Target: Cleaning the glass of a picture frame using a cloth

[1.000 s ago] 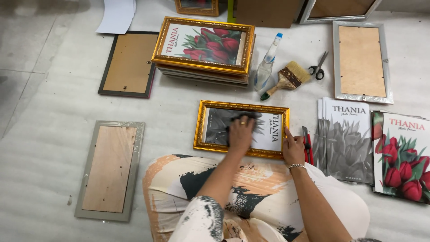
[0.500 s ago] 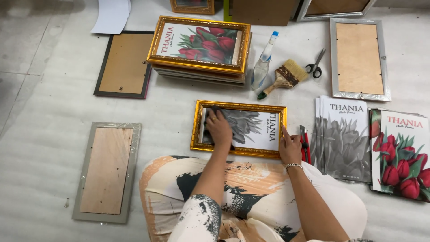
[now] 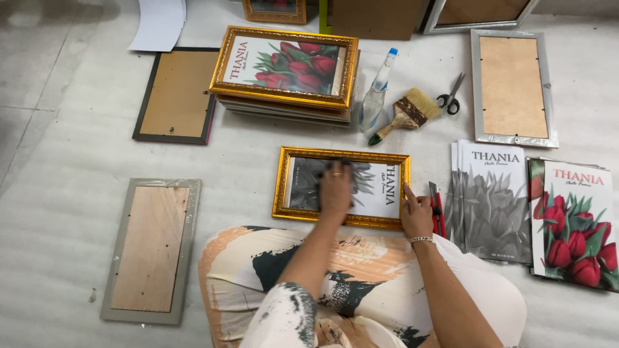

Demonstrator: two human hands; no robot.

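White padded floor sheeting carries a gold-framed picture (image 3: 342,187) just before the person's knees. The left hand (image 3: 335,189) presses a dark cloth flat on its glass; the right hand (image 3: 416,212) pins the right edge with an extended forefinger. Rigid, light, slippery, breakable glass: best gripped by the moulded frame sides.

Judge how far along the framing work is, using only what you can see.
Done: a stack of gold frames holding tulip prints. In hand: left hand wipes the gold frame glass with a dark cloth; right hand steadies its edge. Left: loose prints and face-down frames.
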